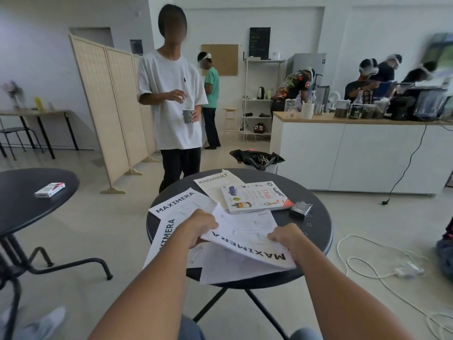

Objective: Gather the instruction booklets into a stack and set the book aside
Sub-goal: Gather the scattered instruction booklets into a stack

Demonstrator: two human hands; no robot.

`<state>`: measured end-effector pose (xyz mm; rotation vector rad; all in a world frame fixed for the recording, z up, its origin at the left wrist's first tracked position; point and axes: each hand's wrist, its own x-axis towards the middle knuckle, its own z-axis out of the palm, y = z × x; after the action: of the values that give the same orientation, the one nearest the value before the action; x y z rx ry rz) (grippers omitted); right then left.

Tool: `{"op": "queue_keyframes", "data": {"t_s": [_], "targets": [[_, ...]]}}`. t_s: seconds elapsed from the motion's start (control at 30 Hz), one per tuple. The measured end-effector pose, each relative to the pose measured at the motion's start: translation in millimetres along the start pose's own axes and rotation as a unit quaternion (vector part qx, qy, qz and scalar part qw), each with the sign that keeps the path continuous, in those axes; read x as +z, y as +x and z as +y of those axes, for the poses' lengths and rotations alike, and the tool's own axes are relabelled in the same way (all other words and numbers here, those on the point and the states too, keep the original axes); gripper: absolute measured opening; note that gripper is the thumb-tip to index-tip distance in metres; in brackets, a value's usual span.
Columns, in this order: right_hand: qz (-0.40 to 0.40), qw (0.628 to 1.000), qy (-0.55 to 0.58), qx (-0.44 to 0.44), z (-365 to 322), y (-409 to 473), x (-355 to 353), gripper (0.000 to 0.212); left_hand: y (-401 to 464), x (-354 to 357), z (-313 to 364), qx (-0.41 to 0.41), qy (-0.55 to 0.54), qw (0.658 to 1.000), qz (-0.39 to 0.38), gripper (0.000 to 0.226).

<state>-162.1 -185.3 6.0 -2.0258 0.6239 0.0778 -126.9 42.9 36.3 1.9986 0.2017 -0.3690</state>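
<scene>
Both hands grip one white MAXIMERA booklet (247,239), raised a little off the near side of the round black table (316,231). My left hand (199,225) pinches its left edge and my right hand (285,238) its right edge; loose pages hang beneath. Two more MAXIMERA booklets lie on the table's left, one farther back (182,201) and one nearer (166,236). At the far edge lies a KNOXHULT booklet (215,184). Partly on top of it rests the white Thai visual book (255,196) with an orange spine.
A small dark box (301,209) sits on the table right of the book. A person in a white T-shirt (172,99) stands just beyond the table. Another black table (29,200) with a small pack stands left. White cables (382,263) trail on the floor right.
</scene>
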Motion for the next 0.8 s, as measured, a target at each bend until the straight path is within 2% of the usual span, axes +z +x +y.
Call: {"op": "queue_keyframes", "data": {"t_s": [0.07, 0.1, 0.17, 0.3, 0.43, 0.63, 0.73, 0.8], "targets": [[-0.013, 0.999, -0.037, 0.001, -6, -10, -2, 0.031, -9, -4, -8, -0.002, -0.009, 1.0, -0.008, 0.046], [-0.019, 0.995, -0.095, -0.01, -8, -16, -3, 0.03, -16, -5, -12, -0.001, -0.018, 1.0, -0.014, 0.046], [-0.024, 0.99, -0.128, -0.057, -7, -24, -8, 0.02, -27, -6, -16, 0.008, -0.041, 0.999, -0.014, 0.044], [-0.006, 0.995, 0.086, -0.05, -2, -29, -7, 0.034, -43, -6, -21, 0.045, -0.061, 0.997, 0.004, 0.035], [-0.032, 0.991, 0.093, -0.095, -16, -47, -14, 0.047, -40, -9, -24, 0.07, -0.081, 0.994, 0.037, 0.023], [-0.015, 0.976, 0.155, -0.154, -36, -41, -24, 0.025, -18, -13, -18, 0.086, -0.117, 0.986, 0.083, 0.042], [-0.036, 0.974, 0.134, -0.179, -44, -30, -30, 0.027, -5, -13, -9, 0.173, -0.045, 0.968, 0.176, 0.065], [-0.052, 0.975, 0.091, -0.196, -51, -22, -33, 0.029, 2, -13, -1, 0.253, 0.059, 0.937, 0.234, 0.072]]}}
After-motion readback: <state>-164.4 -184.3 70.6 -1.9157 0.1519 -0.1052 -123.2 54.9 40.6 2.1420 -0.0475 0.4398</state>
